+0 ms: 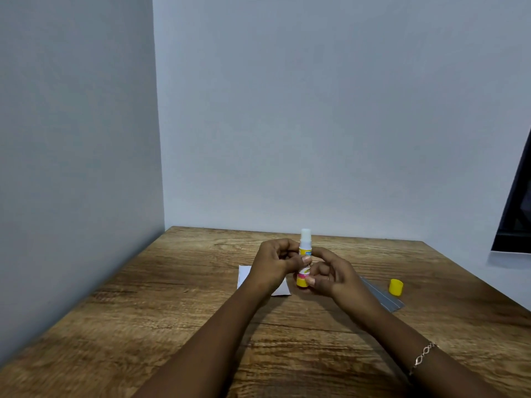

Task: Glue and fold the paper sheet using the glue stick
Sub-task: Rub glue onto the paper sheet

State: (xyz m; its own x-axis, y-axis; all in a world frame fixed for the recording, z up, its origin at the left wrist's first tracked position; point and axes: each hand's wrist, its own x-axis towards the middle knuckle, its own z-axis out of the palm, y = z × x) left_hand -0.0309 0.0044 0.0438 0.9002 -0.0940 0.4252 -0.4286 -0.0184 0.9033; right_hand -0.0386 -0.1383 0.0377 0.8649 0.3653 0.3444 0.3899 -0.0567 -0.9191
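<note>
An uncapped glue stick (305, 248) stands upright above the table, white glue tip on top and yellow base at the bottom. My left hand (274, 264) grips its middle from the left. My right hand (330, 275) holds the yellow base with thumb and fingers. A white paper sheet (244, 275) lies flat on the table under my left hand, mostly hidden by it. The yellow cap (396, 287) lies on the table to the right, apart from both hands.
A grey sheet or strip (382, 297) lies on the wooden table (172, 326) beside the cap. Walls close the table at the left and the back. A dark-framed panel (517, 211) stands at the far right edge.
</note>
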